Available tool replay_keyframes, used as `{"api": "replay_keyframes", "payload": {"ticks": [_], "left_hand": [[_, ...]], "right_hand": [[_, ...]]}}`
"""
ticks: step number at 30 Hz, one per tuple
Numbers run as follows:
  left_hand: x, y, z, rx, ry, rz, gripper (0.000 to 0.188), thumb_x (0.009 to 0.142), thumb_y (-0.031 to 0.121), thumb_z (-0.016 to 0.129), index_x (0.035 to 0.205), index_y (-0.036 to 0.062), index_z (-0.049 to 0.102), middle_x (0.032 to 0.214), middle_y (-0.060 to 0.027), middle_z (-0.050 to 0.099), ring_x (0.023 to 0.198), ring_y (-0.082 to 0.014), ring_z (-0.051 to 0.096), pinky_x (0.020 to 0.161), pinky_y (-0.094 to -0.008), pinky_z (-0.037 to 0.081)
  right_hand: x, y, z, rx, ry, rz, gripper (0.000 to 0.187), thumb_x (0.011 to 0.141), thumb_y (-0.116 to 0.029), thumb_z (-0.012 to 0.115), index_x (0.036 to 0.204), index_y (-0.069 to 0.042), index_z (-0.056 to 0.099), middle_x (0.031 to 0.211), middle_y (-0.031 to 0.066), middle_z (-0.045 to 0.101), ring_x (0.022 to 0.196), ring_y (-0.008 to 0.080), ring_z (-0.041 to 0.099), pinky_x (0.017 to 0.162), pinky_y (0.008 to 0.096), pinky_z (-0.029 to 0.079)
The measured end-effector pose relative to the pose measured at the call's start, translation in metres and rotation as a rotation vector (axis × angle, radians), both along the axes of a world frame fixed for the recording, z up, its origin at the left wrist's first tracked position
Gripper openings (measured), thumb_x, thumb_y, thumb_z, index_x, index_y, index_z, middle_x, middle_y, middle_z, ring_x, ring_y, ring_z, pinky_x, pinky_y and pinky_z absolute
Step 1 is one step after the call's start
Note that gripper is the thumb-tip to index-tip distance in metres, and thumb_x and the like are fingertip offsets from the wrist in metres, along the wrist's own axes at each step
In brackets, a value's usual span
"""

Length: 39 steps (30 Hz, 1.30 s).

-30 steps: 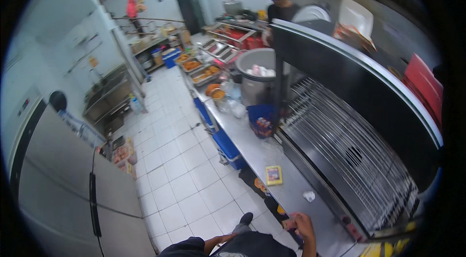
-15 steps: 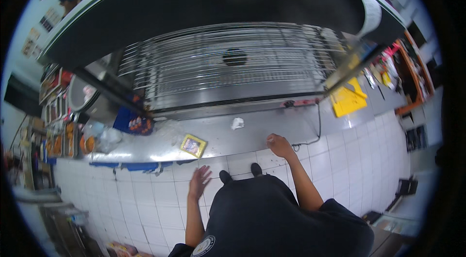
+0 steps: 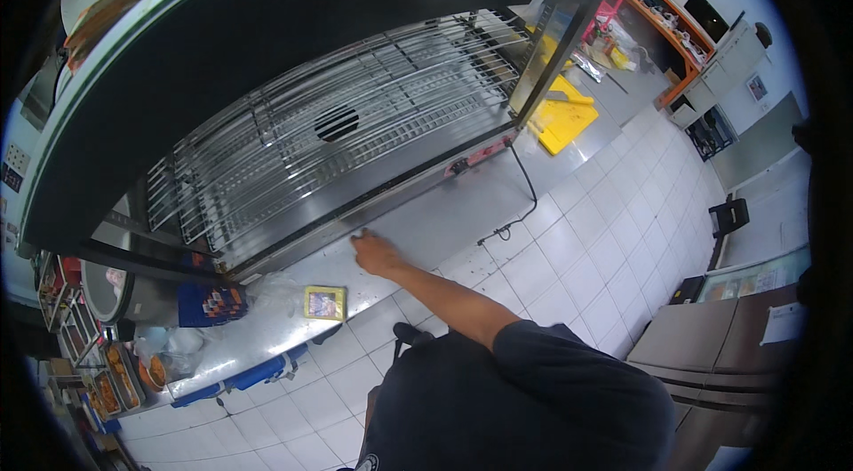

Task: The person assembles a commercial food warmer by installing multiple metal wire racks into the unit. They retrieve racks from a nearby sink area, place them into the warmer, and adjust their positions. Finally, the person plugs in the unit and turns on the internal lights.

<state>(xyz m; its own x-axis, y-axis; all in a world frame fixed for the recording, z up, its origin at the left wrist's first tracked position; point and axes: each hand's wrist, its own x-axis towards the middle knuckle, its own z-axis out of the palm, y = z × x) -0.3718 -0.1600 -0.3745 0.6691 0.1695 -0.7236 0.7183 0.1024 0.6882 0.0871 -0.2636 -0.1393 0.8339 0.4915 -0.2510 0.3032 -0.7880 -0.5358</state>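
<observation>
My right hand (image 3: 375, 252) reaches out over the steel counter (image 3: 444, 220), its fingers down on the surface right at the base of the large display case (image 3: 338, 129) with wire racks. The fingers point toward the case, and I cannot make out whether they hold anything. A small yellow square packet (image 3: 324, 302) lies on the counter just left of the hand. My left hand is out of sight. My dark shirt fills the lower middle of the view.
A blue container (image 3: 211, 304) and a round metal pot (image 3: 107, 289) stand at the counter's left end, with food trays (image 3: 111, 391) beyond. A black cable (image 3: 520, 195) runs off the case. A yellow board (image 3: 562, 115) lies far right. White floor tiles below.
The view has swung round. My right hand has slid along the counter toward the case base, and the small white scrap seen there no longer shows. My left hand has dropped out of view.
</observation>
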Motion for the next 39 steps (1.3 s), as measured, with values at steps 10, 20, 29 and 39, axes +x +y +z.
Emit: {"api": "replay_keyframes", "payload": {"ticks": [10, 20, 29, 39], "left_hand": [[0.012, -0.007, 0.053, -0.107, 0.248, 0.474, 0.044, 0.094, 0.037, 0.054, 0.128, 0.0087, 0.053, 0.113, -0.0108, 0.068, 0.095, -0.0248, 0.066, 0.077, -0.039, 0.048], [-0.011, -0.068, 0.074, 0.177, 0.169, 0.499, 0.032, 0.097, 0.027, 0.056, 0.097, -0.0028, 0.066, 0.088, -0.0087, 0.068, 0.083, -0.017, 0.062, 0.075, -0.0302, 0.05], [-0.1, 0.017, 0.029, 0.492, 0.235, -0.082, 0.048, 0.09, 0.045, 0.056, 0.106, -0.0005, 0.063, 0.093, -0.0201, 0.068, 0.091, -0.0348, 0.066, 0.078, -0.0451, 0.053], [-0.156, 0.06, -0.022, 0.264, -0.04, -1.316, 0.048, 0.1, 0.043, 0.036, 0.118, 0.0068, 0.062, 0.117, -0.0221, 0.064, 0.11, -0.0391, 0.061, 0.091, -0.0477, 0.05]], "right_hand": [[-0.086, 0.012, 0.031, 0.238, 0.135, 0.252, 0.03, 0.09, -0.026, 0.06, 0.113, -0.006, 0.061, 0.099, 0.0186, 0.064, 0.09, 0.0368, 0.064, 0.08, 0.0475, 0.051], [-0.18, -0.084, -0.088, -0.279, 0.493, 0.773, 0.034, 0.084, -0.035, 0.062, 0.105, -0.008, 0.065, 0.095, 0.0178, 0.069, 0.093, 0.0356, 0.066, 0.082, 0.0465, 0.051], [-0.21, -0.122, -0.199, -0.543, 0.134, 0.56, 0.025, 0.072, -0.031, 0.071, 0.086, -0.01, 0.072, 0.087, 0.0136, 0.069, 0.084, 0.0315, 0.068, 0.074, 0.0457, 0.054], [-0.379, -0.177, -0.12, -0.512, 1.074, -0.102, 0.064, 0.086, -0.057, 0.057, 0.109, 0.001, 0.069, 0.102, 0.0217, 0.069, 0.092, 0.0335, 0.068, 0.076, 0.0469, 0.055]]}}
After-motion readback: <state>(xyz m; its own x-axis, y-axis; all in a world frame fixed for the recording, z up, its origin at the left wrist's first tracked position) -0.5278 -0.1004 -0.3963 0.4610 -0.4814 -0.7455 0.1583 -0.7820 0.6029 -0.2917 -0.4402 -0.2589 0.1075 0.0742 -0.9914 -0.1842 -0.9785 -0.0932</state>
